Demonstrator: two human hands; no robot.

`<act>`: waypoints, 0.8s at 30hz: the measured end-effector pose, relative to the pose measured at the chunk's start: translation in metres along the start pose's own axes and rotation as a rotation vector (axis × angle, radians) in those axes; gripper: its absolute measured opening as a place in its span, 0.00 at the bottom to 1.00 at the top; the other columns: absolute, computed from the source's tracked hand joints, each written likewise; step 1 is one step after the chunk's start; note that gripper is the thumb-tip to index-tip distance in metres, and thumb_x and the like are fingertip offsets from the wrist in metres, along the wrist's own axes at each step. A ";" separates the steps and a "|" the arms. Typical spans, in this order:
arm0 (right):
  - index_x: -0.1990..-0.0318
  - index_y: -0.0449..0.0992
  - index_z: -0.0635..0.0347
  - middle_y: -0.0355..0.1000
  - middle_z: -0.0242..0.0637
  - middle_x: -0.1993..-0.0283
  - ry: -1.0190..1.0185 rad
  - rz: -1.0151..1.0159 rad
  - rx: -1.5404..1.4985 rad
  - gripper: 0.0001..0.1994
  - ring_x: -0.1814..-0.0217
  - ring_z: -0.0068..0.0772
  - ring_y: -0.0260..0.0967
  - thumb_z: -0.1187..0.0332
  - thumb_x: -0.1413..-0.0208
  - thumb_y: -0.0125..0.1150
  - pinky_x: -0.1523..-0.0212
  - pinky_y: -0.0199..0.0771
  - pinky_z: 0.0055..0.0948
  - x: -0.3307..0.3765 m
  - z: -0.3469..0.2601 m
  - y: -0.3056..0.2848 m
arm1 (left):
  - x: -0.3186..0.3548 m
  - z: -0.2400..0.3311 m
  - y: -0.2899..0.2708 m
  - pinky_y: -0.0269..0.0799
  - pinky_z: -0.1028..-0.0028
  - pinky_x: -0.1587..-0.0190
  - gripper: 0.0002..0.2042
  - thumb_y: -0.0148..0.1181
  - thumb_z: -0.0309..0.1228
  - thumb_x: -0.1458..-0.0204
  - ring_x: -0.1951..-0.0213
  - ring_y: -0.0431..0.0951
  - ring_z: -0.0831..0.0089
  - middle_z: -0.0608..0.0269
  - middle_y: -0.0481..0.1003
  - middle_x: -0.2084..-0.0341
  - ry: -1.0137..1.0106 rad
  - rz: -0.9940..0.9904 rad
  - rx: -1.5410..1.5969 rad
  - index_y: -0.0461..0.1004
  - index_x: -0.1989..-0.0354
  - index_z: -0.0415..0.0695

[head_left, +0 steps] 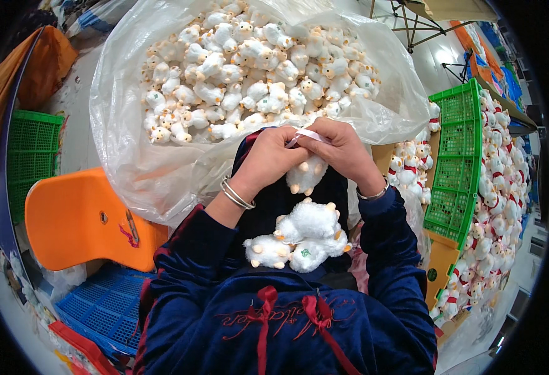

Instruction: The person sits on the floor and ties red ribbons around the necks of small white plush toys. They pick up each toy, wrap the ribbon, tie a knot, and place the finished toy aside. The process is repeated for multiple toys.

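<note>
Both hands meet over the lap: the left hand [273, 156] and the right hand [343, 150] close their grip together on a small white plush lamb [306, 175], fingertips pinching a pale ribbon [309, 135] at its neck while its body and stubby tan feet hang below the knuckles. Judging by the scene, the work is well under way but far from over: three more fluffy lambs [302, 237] lie in a loose heap on the person's lap, just below the one in hand, against a dark blue velvet top with red ribbon ties. Directly ahead, a large clear plastic bag [137, 169], thin and crinkled, gapes open and brims with plain white lambs [249, 69], seemingly awaiting their turn. To the person's right, a green plastic lattice crate [459, 162] stands on edge beside a deep pile of lambs wearing red neck bands [502, 181], seemingly finished pieces; that pile looks smaller than the bagged stock. To the left sit a smooth orange moulded chair seat [81, 219], a blue perforated crate [106, 306] and another green crate [31, 150]. Silver bangles [236, 194] ring the left wrist; a slim bracelet circles the right.
</note>
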State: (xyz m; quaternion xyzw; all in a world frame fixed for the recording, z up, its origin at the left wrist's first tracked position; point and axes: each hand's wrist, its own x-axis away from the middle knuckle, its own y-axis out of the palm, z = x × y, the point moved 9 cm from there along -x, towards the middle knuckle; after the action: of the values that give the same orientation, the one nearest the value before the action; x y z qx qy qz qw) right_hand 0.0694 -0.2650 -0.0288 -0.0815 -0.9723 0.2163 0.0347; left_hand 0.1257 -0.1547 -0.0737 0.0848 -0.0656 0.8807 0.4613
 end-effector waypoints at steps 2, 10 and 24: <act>0.61 0.84 0.63 0.75 0.36 0.70 0.043 -0.004 -0.003 0.09 0.67 0.27 0.71 0.66 0.40 0.69 0.63 0.70 0.28 0.001 -0.002 -0.001 | 0.003 0.004 0.000 0.71 0.77 0.63 0.10 0.68 0.30 0.46 0.69 0.73 0.83 0.70 0.78 0.73 -0.013 0.047 -0.026 0.83 0.60 0.38; 0.60 0.84 0.63 0.75 0.34 0.68 -0.048 -0.091 0.022 0.07 0.66 0.25 0.70 0.68 0.39 0.67 0.63 0.70 0.27 0.001 -0.011 -0.002 | 0.007 0.010 0.001 0.73 0.72 0.62 0.10 0.65 0.31 0.46 0.69 0.78 0.72 0.60 0.81 0.70 0.060 0.117 -0.049 0.82 0.60 0.37; 0.60 0.81 0.62 0.76 0.41 0.66 -0.072 0.047 0.223 0.06 0.65 0.39 0.75 0.71 0.43 0.68 0.62 0.74 0.32 0.001 -0.023 -0.010 | 0.007 0.008 0.000 0.71 0.67 0.65 0.10 0.65 0.31 0.47 0.72 0.76 0.63 0.55 0.76 0.74 0.041 0.122 -0.155 0.80 0.65 0.35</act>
State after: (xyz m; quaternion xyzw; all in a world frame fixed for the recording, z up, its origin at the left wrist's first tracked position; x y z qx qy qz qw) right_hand 0.0692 -0.2638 -0.0039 -0.0922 -0.9407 0.3266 0.0036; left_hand 0.1225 -0.1509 -0.0649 0.0266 -0.1289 0.9011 0.4133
